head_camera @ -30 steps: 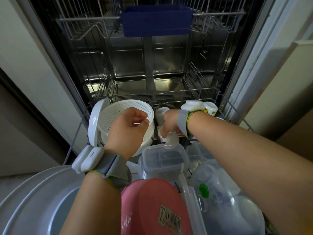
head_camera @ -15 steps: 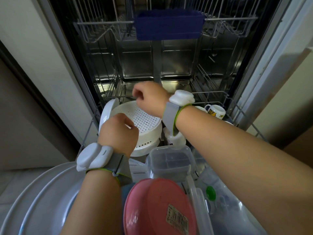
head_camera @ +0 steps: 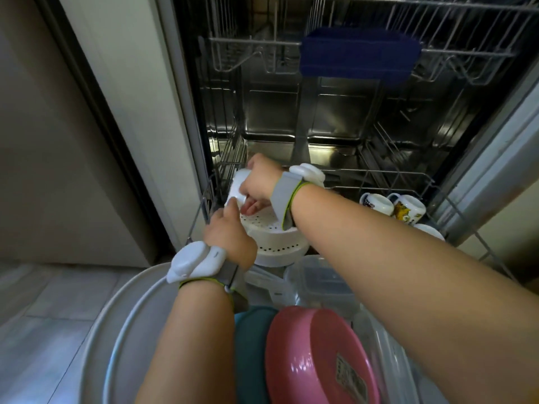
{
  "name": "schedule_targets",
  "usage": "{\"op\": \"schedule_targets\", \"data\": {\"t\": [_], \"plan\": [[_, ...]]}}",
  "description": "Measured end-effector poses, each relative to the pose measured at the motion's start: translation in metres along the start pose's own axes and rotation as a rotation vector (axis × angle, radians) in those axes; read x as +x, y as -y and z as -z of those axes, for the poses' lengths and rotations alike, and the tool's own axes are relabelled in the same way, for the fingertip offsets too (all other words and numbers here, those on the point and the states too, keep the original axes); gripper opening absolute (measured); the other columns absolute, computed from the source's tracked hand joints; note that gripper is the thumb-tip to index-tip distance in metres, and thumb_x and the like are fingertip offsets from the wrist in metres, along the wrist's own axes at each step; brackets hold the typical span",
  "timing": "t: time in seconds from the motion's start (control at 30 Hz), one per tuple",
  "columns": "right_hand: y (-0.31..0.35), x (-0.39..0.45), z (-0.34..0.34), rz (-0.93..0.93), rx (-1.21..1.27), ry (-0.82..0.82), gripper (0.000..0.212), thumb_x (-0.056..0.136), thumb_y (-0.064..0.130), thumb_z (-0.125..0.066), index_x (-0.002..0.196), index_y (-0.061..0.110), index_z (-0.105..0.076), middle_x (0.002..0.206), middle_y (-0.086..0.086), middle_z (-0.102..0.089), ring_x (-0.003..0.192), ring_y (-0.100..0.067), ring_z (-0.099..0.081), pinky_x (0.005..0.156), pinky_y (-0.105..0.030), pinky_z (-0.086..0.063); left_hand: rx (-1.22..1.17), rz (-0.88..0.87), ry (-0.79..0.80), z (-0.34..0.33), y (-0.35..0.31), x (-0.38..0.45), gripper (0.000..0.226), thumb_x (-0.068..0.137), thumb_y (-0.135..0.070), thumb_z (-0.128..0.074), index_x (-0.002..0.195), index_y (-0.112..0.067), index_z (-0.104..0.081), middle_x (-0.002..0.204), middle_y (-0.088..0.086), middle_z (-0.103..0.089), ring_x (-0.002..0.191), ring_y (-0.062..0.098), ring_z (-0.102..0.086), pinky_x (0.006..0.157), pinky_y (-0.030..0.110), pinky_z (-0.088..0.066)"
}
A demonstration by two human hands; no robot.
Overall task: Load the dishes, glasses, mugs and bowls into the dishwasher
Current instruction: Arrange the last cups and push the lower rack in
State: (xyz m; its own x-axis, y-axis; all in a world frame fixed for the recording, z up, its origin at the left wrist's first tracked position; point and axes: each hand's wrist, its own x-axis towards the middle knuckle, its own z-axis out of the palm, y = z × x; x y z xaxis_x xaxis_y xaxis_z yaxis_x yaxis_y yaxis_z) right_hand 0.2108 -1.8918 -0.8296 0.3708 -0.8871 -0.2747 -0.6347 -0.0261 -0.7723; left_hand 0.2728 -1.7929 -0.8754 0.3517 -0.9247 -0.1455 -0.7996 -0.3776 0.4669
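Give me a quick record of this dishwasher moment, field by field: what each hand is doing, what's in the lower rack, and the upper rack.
right hand: grips the white plate standing on edge at the rack's far left
left hand: at the near rim of the white perforated strainer, a fingertip touching the plate's lower edge; grip hidden
lower rack: pulled out, holding plate, strainer, printed mugs, clear containers, pink bowl
upper rack: carries a blue basket
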Motion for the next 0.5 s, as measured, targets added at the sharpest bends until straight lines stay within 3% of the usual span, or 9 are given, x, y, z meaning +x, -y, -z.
{"op": "schedule_targets", "data": {"t": [0.1,0.17,0.33,0.43,0.5], "plan": [[-0.006,-0.001,-0.001,-0.062,0.028,0.037,0.024,0.095,0.001,-0.050,0.116,0.012,-0.045,0.068,-0.018,-0.050,0.047,-0.028,-0.053,0.042,-0.032,-0.053,0.002,-0.012,0.008,-0.004,0.003,0.002,0.066,0.093,-0.012,-0.052,0.149,-0.016,-0.019,0.145,0.015,-0.038,0.127,0.035,-0.045,0.101,0.040,-0.041],[-0.013,-0.002,-0.001,-0.008,-0.066,-0.019,0.037,0.093,0.004,-0.059,0.125,0.017,-0.043,0.071,-0.016,-0.057,0.046,-0.025,-0.054,0.037,-0.027,-0.048,-0.030,-0.007,-0.016,-0.008,0.005,-0.003,0.069,0.091,-0.009,-0.053,0.151,-0.017,-0.020,0.141,0.017,-0.041,0.124,0.035,-0.047,0.098,0.041,-0.042],[-0.025,-0.012,0.005,0.169,-0.243,-0.149,0.044,0.084,0.019,-0.072,0.124,0.021,-0.053,0.089,-0.005,-0.061,0.064,-0.020,-0.059,0.048,-0.028,-0.050,-0.013,-0.011,-0.087,-0.012,0.004,-0.010,0.070,0.087,-0.008,-0.057,0.148,-0.013,-0.023,0.131,0.021,-0.047,0.113,0.040,-0.051,0.093,0.047,-0.046],[-0.029,-0.029,0.008,0.354,-0.389,-0.254,0.027,0.083,0.022,-0.068,0.109,0.019,-0.062,0.090,0.002,-0.060,0.080,-0.016,-0.057,0.065,-0.024,-0.040,-0.003,0.015,-0.091,-0.007,0.006,-0.010,0.052,0.086,-0.009,-0.057,0.133,-0.008,-0.036,0.122,0.020,-0.051,0.108,0.039,-0.054,0.089,0.046,-0.048],[-0.029,-0.043,0.008,0.445,-0.407,-0.217,0.015,0.082,0.019,-0.067,0.096,0.015,-0.069,0.087,0.003,-0.064,0.079,-0.013,-0.058,0.067,-0.024,-0.041,0.043,0.019,-0.093,0.004,0.007,-0.006,0.040,0.089,-0.010,-0.055,0.127,-0.008,-0.044,0.123,0.017,-0.053,0.111,0.036,-0.054,0.088,0.040,-0.045]]}}
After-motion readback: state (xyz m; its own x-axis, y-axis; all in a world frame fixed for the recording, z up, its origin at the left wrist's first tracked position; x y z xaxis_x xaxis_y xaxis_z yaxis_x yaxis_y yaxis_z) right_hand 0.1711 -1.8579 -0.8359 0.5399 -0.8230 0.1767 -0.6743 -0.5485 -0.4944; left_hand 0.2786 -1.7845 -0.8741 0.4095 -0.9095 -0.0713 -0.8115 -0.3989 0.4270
